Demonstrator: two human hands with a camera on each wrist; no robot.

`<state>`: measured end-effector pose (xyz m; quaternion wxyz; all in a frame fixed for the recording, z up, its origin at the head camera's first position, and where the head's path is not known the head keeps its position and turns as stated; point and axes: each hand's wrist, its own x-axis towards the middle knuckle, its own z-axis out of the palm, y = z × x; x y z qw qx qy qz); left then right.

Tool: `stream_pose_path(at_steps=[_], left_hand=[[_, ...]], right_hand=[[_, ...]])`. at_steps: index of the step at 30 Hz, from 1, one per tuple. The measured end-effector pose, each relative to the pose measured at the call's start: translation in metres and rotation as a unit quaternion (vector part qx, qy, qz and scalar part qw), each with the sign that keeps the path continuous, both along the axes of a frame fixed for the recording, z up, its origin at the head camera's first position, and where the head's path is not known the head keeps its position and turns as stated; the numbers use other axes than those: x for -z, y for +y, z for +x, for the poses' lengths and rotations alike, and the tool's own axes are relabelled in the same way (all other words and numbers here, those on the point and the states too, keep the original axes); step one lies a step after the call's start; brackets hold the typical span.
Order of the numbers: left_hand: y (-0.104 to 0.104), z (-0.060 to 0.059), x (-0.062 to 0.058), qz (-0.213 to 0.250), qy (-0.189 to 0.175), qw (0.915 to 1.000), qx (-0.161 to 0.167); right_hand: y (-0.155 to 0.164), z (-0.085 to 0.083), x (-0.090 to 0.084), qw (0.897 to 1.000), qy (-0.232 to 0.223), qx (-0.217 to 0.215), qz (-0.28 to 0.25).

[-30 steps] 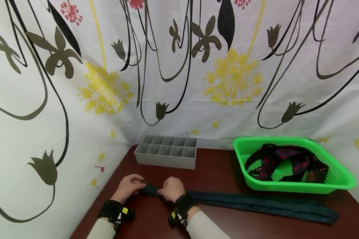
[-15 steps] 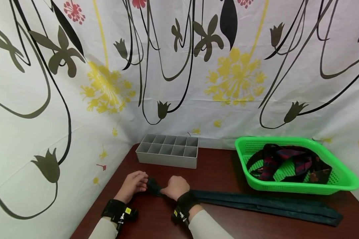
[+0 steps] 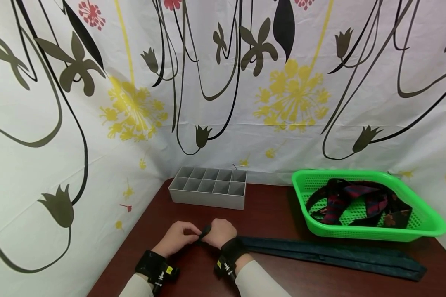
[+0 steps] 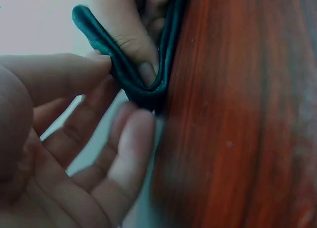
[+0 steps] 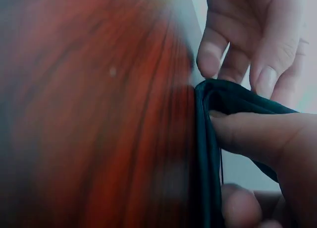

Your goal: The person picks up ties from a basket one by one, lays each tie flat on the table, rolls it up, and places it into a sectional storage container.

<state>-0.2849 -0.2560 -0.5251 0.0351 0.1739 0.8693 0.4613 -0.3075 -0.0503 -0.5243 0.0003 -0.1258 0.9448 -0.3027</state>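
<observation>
A dark teal necktie (image 3: 334,255) stretches across the table, its wide pointed end at the right. The narrow end is folded back on itself, and this fold (image 4: 143,96) stands up off the tabletop in the left wrist view. My right hand (image 3: 220,233) grips the tie there, its thumb (image 5: 247,131) tucked inside the bend. From the left, my left hand (image 3: 178,238) pinches the folded-over end near the tip, with the thumb (image 4: 74,72) against the cloth. Its other fingers (image 4: 131,148) spread loosely below the bend. The right fingers are partly hidden behind the cloth.
A grey divided box (image 3: 208,201) stands at the back left of the dark red-brown table (image 3: 267,210). At the right is a green basket (image 3: 371,234) holding dark patterned neckties (image 3: 334,206). Flower-printed cloth (image 3: 223,111) hangs close behind and along the left.
The left hand let go of the narrow end, then moved right to meet the right hand. The tip, flat before, is now folded over the right thumb. The wide end stays put.
</observation>
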Motion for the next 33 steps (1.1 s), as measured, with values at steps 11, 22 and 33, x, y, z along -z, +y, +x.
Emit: stream_pose_path(at_steps=[11,22,33], left_hand=[[0.012,0.004,-0.004,-0.088,0.039,0.9953,-0.003],[0.013,0.007,-0.007,-0.109,0.048,0.9929,-0.001],[0.013,0.009,-0.007,-0.102,0.040,0.9939,-0.012]], right_hand=[[0.049,-0.013,-0.026,0.935,-0.256,-0.160,-0.184],[0.059,-0.009,-0.020,0.977,-0.173,-0.110,-0.052],[0.066,-0.011,-0.019,0.968,-0.207,-0.115,-0.086]])
